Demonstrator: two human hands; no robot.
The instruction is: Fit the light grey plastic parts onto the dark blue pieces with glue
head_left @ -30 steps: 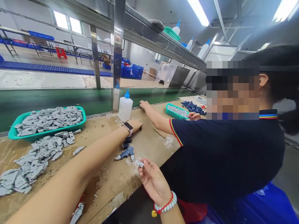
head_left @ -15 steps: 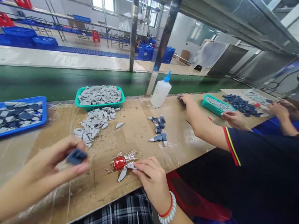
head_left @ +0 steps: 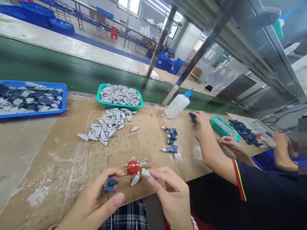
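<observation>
My left hand (head_left: 96, 198) holds a dark blue angular plastic piece (head_left: 110, 184) against its fingers, with the thumb standing apart. Between the thumb and fingers of my right hand (head_left: 171, 191) is a light grey plastic piece (head_left: 146, 174), lifted just off the table. A small round red dish (head_left: 133, 167) sits between and beyond my hands, with shiny wet smears around it. Another grey piece (head_left: 135, 179) lies on the cardboard against the near side of the dish.
Loose grey pieces (head_left: 107, 126) spill before a full green basket (head_left: 141, 103). A blue tray (head_left: 64, 99) of mixed pieces stands left. Joined blue-and-grey pieces (head_left: 171, 149) lie right of centre, below a white bottle (head_left: 177, 105). A co-worker's arm (head_left: 206, 140) reaches in from the right.
My left hand has moved right, closer to my right hand, carrying the dark blue piece. My right hand has raised its grey piece away from the other one. The camera view has tilted.
</observation>
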